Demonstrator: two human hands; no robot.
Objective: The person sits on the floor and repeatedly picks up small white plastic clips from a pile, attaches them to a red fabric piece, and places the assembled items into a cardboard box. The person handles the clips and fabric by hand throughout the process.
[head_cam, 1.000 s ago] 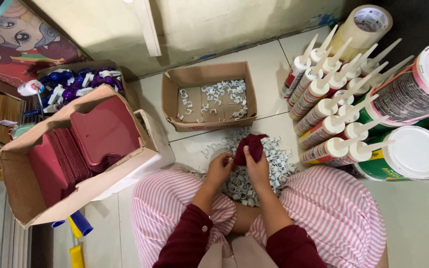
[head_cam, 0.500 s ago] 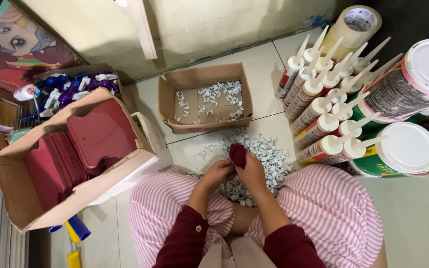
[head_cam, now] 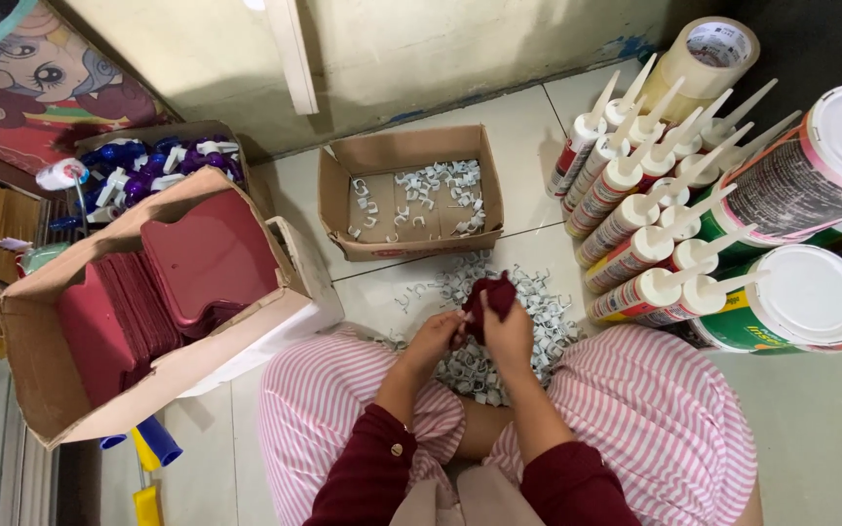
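Both hands meet over the clip pile [head_cam: 538,307]: right hand [head_cam: 511,336] grips a small maroon pouch [head_cam: 491,295] upright, left hand [head_cam: 434,336] pinching its near edge.

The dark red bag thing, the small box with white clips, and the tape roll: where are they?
dark red pouch [head_cam: 495,295], head view, its upper fold.
small cardboard box [head_cam: 411,152], head view, its far wall.
tape roll [head_cam: 691,66], head view, its side.

a hardware shop's floor: sealant tubes [head_cam: 635,234], paint cans [head_cam: 811,292], tape roll [head_cam: 713,54], cartons of plastic clips [head_cam: 411,195].
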